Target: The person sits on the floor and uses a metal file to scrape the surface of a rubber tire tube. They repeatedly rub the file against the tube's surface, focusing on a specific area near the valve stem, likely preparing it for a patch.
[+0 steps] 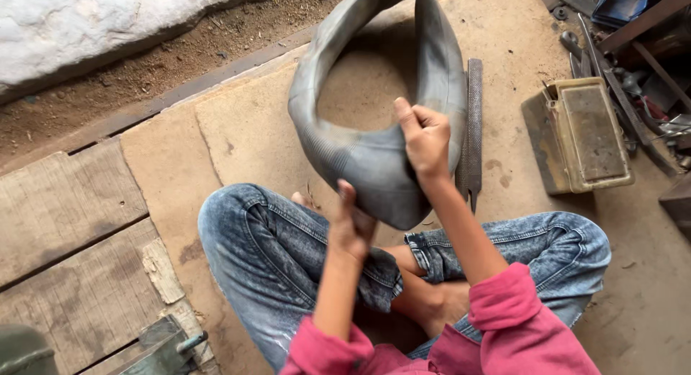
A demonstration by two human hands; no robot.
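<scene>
A grey rubber inner tube (pixel 374 94) stands as a loop on the floor in front of my crossed legs in blue jeans. My right hand (pixel 425 137) presses on the near part of the tube from above, thumb on the inner side. My left hand (pixel 350 227) grips the tube's lower near edge from underneath, thumb up against the rubber. Both arms wear pink sleeves pushed up.
A long metal rasp (pixel 473 127) lies on the floor just right of the tube. A worn metal box (pixel 586 134) sits farther right, with tools and scrap metal (pixel 633 73) behind it. Wooden planks (pixel 72 231) lie at left, a white wall base (pixel 86 29) beyond.
</scene>
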